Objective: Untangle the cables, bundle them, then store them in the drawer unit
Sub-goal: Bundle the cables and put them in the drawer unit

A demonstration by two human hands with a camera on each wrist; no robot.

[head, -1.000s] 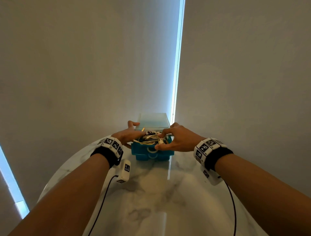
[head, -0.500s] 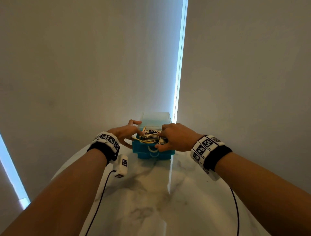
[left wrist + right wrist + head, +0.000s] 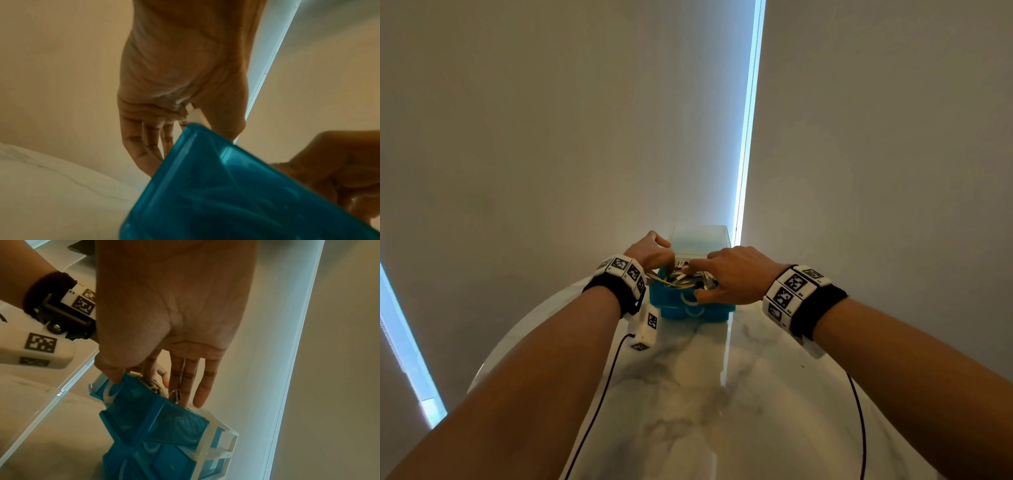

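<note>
At the far edge of the marble bench, a blue drawer unit stands near the wall. Its top drawer is pulled out toward the person, and the bundled cables already lie inside it, heaped a little above the rim.

The left hand reaches in from the left side. Its fingers go down beside the blue wall of the drawer, and a white plug sits between its thumb and fingers, so it seems to be pinching that plug. The right hand lies over the front of the drawer. Its fingers are long and spread, pressing down on the cables, and its thumb rests at the white loop handle. It is not gripping anything.

I think the step now is to tuck the cables down and then push the drawer shut. To do it well, every loop and plug should go below the rim first. A silver USB plug sticks up at the back edge near the right fingers; it could catch on the clear frame when the drawer slides in. Push it flat. The yellow cable pokes out on the left side, so the left hand should fold it in. Cables are springy and like to pop back up, so keep one hand pressing while the other pushes slowly. Take the fingers out just before the drawer closes.
</note>
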